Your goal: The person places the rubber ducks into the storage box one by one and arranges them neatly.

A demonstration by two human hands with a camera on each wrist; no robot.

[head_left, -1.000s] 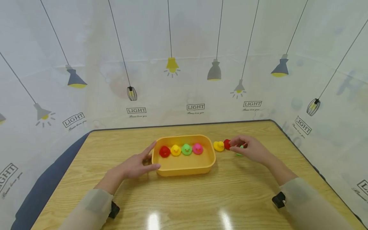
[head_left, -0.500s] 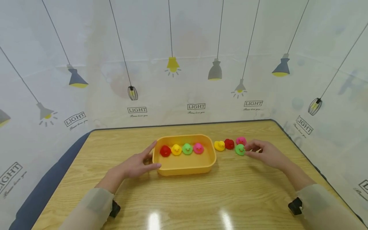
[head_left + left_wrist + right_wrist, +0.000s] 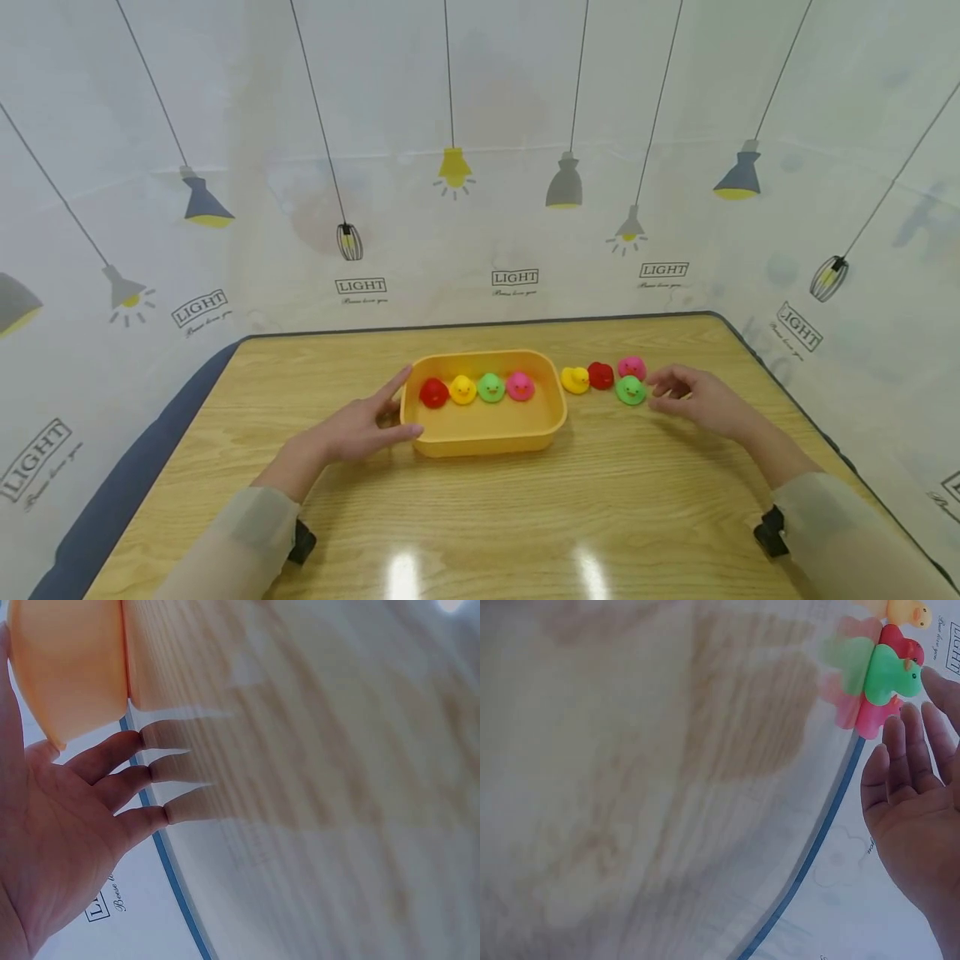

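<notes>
Right hand [image 3: 701, 404] farther right, beside rounded, perhaps rubber green duck [image 3: 631, 391]

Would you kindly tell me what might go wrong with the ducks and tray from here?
The green duck outside the tray sits just in front of a pink duck, so the right grip might knock one if picking up the other. The left grip steadies only one end of the yellow tray, so a bump at the opposite end could perhaps swing it.
</notes>
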